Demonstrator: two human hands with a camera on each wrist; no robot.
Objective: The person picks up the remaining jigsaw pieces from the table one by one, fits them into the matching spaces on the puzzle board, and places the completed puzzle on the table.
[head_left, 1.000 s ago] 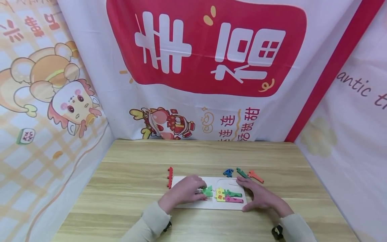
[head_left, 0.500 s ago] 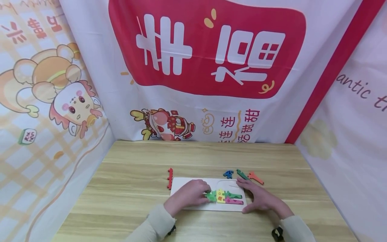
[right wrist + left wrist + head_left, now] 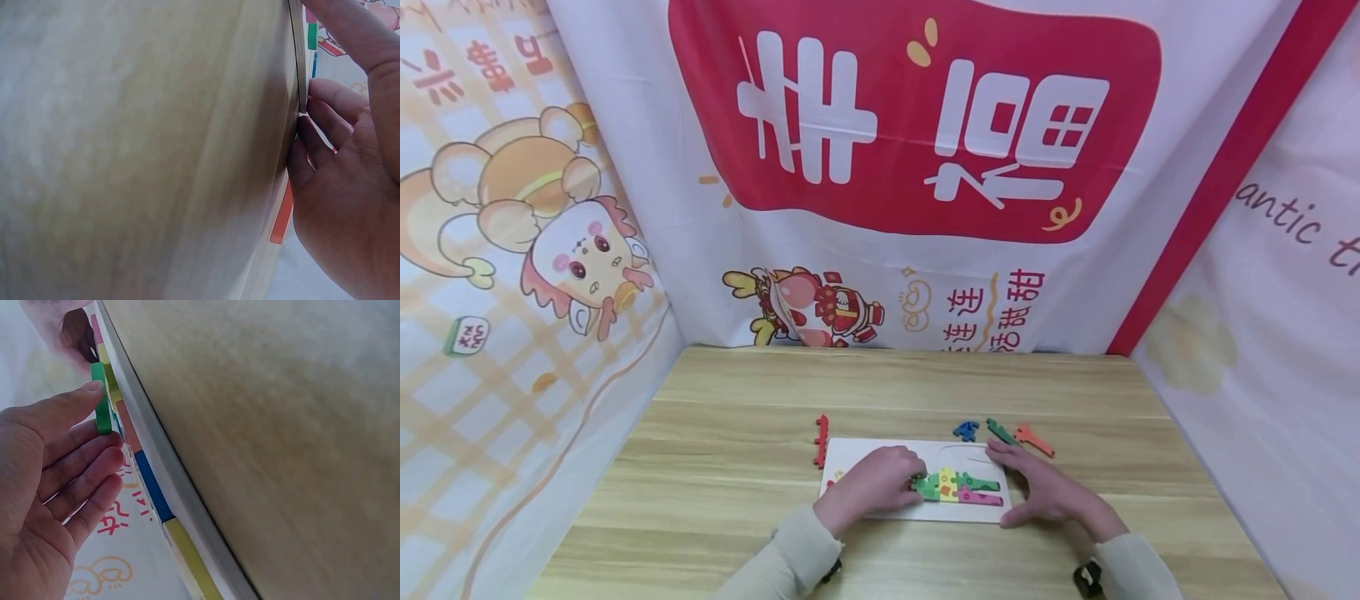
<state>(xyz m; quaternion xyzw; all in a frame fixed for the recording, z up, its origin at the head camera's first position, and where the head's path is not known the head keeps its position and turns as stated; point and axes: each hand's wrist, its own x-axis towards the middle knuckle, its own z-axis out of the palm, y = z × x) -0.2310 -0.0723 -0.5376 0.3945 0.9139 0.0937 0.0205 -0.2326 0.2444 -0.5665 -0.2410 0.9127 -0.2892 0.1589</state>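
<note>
My left hand (image 3: 883,479) pinches a green puzzle piece (image 3: 104,417) between thumb and fingers at the middle of a white puzzle board (image 3: 917,514). In the head view this piece lies against the left side of a yellow piece (image 3: 948,484). A green strip piece (image 3: 979,482) and a pink one (image 3: 981,498) lie right of the yellow. My right hand (image 3: 1048,487) rests at the board's right end, fingers near the far corner and thumb at the near corner. In the right wrist view its fingers touch the board edge. My left hand hides part of the board.
Behind the board lie a blue piece (image 3: 967,431), a dark green piece (image 3: 1001,431) and an orange piece (image 3: 1035,440). A long red piece (image 3: 822,442) lies at its left. The wooden table (image 3: 737,400) ends at hanging printed cloths on three sides.
My left hand has moved right, bringing the green piece from a gap up against the yellow piece. My right hand has stayed at the board's right end.
</note>
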